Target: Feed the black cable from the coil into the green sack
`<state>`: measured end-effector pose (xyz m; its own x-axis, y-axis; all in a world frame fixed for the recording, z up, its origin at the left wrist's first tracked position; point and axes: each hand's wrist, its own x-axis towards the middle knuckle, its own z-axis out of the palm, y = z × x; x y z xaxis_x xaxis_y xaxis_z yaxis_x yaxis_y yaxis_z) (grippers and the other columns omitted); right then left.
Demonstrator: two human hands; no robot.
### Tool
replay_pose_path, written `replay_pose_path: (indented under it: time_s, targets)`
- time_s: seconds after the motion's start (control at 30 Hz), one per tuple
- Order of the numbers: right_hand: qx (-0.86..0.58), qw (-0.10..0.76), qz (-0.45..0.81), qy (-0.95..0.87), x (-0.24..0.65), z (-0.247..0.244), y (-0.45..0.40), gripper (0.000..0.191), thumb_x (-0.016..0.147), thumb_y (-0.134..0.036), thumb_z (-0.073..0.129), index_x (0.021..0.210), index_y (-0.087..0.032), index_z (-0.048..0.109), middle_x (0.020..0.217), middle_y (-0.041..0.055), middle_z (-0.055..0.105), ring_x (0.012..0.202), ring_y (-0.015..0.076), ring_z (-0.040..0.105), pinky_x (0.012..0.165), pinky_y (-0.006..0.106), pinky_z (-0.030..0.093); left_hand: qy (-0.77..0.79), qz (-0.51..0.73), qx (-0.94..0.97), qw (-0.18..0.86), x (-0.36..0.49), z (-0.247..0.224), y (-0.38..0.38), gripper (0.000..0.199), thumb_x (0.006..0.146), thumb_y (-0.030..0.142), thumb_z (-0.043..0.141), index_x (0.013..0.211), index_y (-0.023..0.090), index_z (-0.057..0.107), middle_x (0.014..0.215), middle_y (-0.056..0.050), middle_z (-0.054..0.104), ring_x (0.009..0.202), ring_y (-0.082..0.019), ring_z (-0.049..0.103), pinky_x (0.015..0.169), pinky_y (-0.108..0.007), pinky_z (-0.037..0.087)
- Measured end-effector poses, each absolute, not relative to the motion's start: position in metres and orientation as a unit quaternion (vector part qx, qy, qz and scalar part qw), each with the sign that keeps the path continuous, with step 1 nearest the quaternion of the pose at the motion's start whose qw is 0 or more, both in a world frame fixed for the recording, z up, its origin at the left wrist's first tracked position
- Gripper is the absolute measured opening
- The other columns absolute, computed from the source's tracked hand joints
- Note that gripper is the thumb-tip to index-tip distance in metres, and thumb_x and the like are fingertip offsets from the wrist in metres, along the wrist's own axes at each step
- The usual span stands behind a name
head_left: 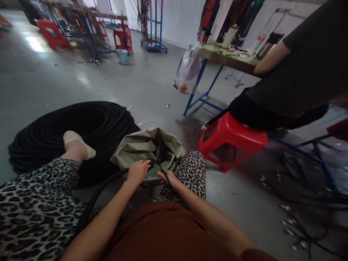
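A thick black cord (104, 184) runs up from the lower left beside my forearm, and my left hand (138, 171) is closed around it near its end. Dark-handled scissors (162, 169) are in my right hand (170, 179), their blades at the cord just past my left fingers. Whether the blades have cut into it I cannot tell. Both hands are over an open green-grey woven sack (127, 146) between my legs. To the left lies a big coil of black cord (38, 137) on the floor, with my foot resting on it.
A co-worker (304, 72) sits close on the right on a red stool (235, 132), at a table (231, 61) with blue legs. A plastic bag (187, 67) hangs from its edge. Loose dark cords (296, 221) lie lower right. A small bucket (123, 57) stands farther back.
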<state>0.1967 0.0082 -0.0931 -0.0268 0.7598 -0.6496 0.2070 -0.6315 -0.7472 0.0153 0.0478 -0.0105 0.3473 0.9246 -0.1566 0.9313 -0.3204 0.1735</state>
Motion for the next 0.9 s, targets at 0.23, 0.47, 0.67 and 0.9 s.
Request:
replay_pose_path:
  time_s: [0.23,0.47,0.67,0.9]
  targets:
    - [-0.661,0.222,0.627,-0.349,0.196,-0.092,0.008,0.021,0.09,-0.033,0.063,0.081,-0.014,0.059,0.059,-0.002,0.058,0.046,0.0093,0.054,0.048,0.018,0.041,0.577,-0.024,0.808,0.118,0.017,-0.007,0.047,0.039,0.097,0.034,0.04,0.128,0.026,0.062,0.104,-0.009,0.071,0.098,-0.022,0.065,0.08,-0.031,0.044]
    - [-0.668,0.21,0.616,-0.361,0.197,-0.088,0.01,0.021,0.091,-0.033,0.063,0.083,-0.014,0.061,0.059,-0.0026,0.058,0.047,0.0076,0.055,0.049,0.016,0.041,0.582,-0.025,0.805,0.116,0.017,-0.006,0.047,0.038,0.098,0.035,0.04,0.128,0.026,0.062,0.106,-0.008,0.07,0.099,-0.022,0.065,0.081,-0.031,0.044]
    - [-0.666,0.218,0.625,-0.345,0.195,-0.083,0.01,0.022,0.091,-0.032,0.063,0.079,-0.013,0.06,0.06,-0.0019,0.058,0.046,0.0075,0.054,0.049,0.016,0.043,0.574,-0.044,0.809,0.118,0.019,-0.003,0.047,0.037,0.097,0.034,0.042,0.127,0.027,0.062,0.108,-0.009,0.07,0.101,-0.022,0.064,0.083,-0.031,0.043]
    - [-0.663,0.236,0.617,-0.352,0.195,-0.097,0.008,0.039,0.092,-0.048,0.059,0.071,-0.015,0.057,0.053,-0.0012,0.053,0.039,0.0088,0.049,0.041,0.018,0.04,0.57,-0.067,0.81,0.117,0.022,-0.001,0.05,0.038,0.097,0.033,0.042,0.129,0.027,0.061,0.108,-0.009,0.07,0.102,-0.022,0.065,0.084,-0.032,0.044]
